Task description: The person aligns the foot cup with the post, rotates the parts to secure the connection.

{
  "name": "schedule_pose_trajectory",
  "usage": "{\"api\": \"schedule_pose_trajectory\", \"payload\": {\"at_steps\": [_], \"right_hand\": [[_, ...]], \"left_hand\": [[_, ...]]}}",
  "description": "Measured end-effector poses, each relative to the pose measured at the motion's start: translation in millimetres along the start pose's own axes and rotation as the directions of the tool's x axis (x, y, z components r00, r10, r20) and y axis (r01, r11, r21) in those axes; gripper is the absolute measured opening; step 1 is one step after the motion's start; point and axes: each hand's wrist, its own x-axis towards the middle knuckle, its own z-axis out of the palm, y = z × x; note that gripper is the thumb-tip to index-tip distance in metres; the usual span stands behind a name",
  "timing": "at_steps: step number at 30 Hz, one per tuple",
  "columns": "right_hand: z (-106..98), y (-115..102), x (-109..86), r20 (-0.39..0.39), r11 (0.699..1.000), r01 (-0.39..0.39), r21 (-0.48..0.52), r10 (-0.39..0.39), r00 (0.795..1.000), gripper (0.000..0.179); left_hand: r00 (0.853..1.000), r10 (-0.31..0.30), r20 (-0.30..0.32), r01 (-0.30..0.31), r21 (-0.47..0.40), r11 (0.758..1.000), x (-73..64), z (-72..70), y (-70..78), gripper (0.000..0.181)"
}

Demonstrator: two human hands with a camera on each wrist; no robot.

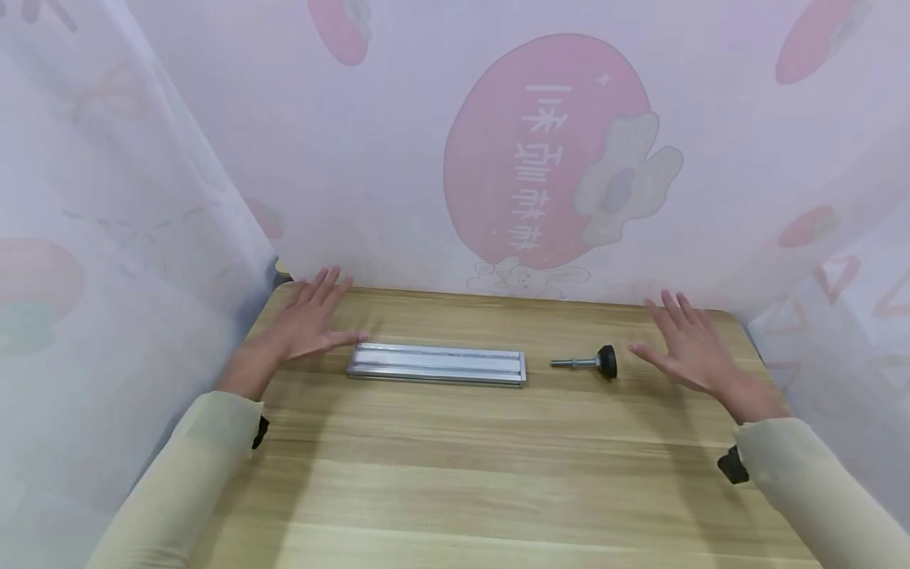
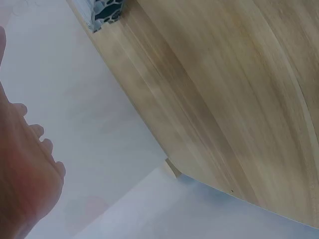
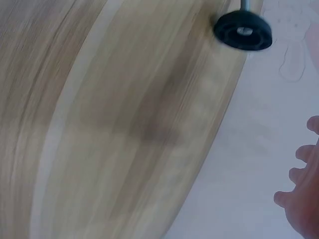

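Observation:
A silver aluminium profile (image 1: 437, 363) with long grooves lies flat on the wooden table. Its cut end, webbed with hollow channels, appears at the top of the left wrist view as the same profile (image 2: 107, 11). My left hand (image 1: 306, 320) spreads its fingers beside the profile's left end, the thumb tip overlapping its corner in the head view. To the right of the profile lies a levelling foot (image 1: 607, 361) with a black round base and a threaded stud pointing left. My right hand (image 1: 690, 348) is spread to the right of that base, thumb toward it, holding nothing.
The wooden table (image 1: 455, 490) has rounded far corners. A pale printed curtain (image 1: 355, 174) hangs right behind its far edge, with more curtain on the left and right sides. Each wrist wears a black device, and both arms have light sleeves.

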Motion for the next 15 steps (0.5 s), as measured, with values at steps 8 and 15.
{"api": "schedule_pose_trajectory", "payload": {"at_steps": [8, 15], "right_hand": [[-2.4, -28.3, 6.7, -0.003, 0.997, 0.075, -0.002, -0.075, 0.997, 0.094], [0.5, -52.5, 16.2, 0.005, 0.988, 0.155, 0.001, -0.155, 0.988, 0.096]], "left_hand": [[0.999, 0.026, 0.026, -0.026, -0.003, 1.0, -1.9, 1.7, 11.9, 0.119], [0.996, 0.083, 0.043, -0.081, -0.031, 0.996, -1.3, 7.1, 23.3, 0.121]]}}
